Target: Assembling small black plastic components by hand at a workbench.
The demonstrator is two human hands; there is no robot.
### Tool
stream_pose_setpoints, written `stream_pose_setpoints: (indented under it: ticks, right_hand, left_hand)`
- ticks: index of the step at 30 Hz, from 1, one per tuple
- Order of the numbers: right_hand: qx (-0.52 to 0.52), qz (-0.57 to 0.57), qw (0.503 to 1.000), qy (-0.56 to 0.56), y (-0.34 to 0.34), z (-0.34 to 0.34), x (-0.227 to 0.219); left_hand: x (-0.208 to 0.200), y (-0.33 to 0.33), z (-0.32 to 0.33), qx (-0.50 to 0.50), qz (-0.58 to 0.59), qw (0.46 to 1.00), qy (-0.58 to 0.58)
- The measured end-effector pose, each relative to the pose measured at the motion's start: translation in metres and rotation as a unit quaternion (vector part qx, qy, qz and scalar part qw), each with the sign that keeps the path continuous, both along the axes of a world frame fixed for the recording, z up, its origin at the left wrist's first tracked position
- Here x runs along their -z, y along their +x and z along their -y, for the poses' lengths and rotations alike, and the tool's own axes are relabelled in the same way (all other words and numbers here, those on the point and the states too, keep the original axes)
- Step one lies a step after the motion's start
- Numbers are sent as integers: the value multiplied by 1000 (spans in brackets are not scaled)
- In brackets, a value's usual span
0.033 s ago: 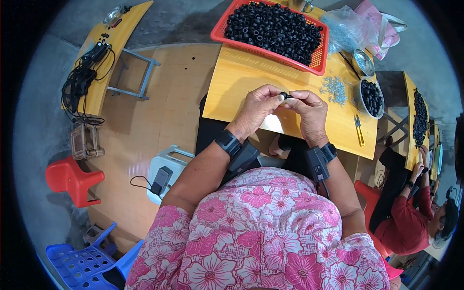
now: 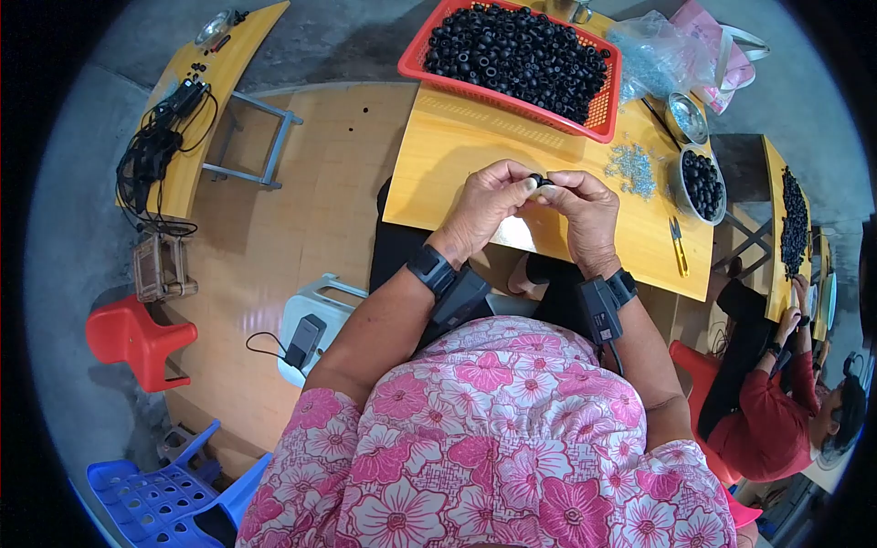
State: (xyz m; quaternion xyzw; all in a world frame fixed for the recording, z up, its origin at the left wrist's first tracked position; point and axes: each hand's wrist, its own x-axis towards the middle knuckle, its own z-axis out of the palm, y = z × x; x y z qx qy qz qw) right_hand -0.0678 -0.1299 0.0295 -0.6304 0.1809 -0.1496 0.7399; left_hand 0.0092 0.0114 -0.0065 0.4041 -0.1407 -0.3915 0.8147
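left hand (image 2: pixel 489 203): your fingers curl shut, pinching the small black ring (image 2: pixel 541 181) above the yellow table (image 2: pixel 457 164).
right hand (image 2: pixel 585 212): yours pinches it too.

Two hands (image 2: pixel 493 205), one red basket (image 2: pixel 598 119)

Bare yellow wooden tabletop (image 2: pixel 475 155) lies open to your left and just ahead of your hands. Farther ahead, the red plastic basket of black rings (image 2: pixel 598 114) blocks reach. Right side crowded: scattered small metal bits (image 2: pixel 630 169), round metal bowl of black rings (image 2: pixel 702 185), yellow-handled snips (image 2: pixel 678 247).
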Motion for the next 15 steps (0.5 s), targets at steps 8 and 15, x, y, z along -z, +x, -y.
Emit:
stream_pose_setpoints:
  ticks: [8,15]
  right_hand:
    - [1,12,999,47,-1,-1,2]
    - [-2,11,1000,12,-3,-1,-2]
  left_hand:
    - [1,1,1,10,-15,1000,-5]
    - [-1,2,1,17,-9,1000,-19]
